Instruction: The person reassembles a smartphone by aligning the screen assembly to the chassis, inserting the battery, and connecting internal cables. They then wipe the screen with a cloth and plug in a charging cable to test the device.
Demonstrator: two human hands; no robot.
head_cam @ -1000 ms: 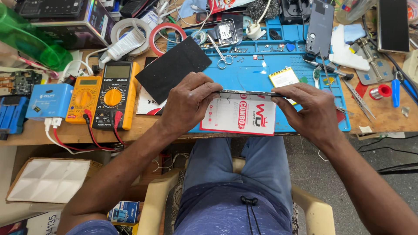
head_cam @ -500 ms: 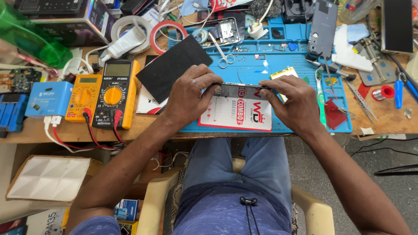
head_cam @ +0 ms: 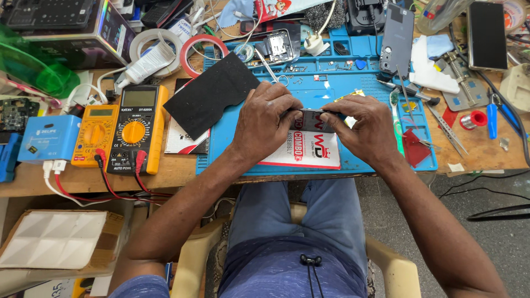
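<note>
Phone (head_cam: 310, 118) held between both hands, long axis left-right – left hand (head_cam: 265, 124) and right hand (head_cam: 364, 129) fingers clenched on its ends, above the mat (head_cam: 232, 143).

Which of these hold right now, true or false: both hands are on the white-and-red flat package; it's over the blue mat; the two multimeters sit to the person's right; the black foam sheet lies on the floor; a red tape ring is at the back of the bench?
1. Both the left hand and the right hand grip the white-and-red flat package. True.
2. The package is over the blue mat. True.
3. The two multimeters sit to the person's right. False: they are on the left side of the bench.
4. The black foam sheet lies on the floor. False: it rests on the bench, overlapping the mat's left edge.
5. A red tape ring is at the back of the bench. True.
</note>
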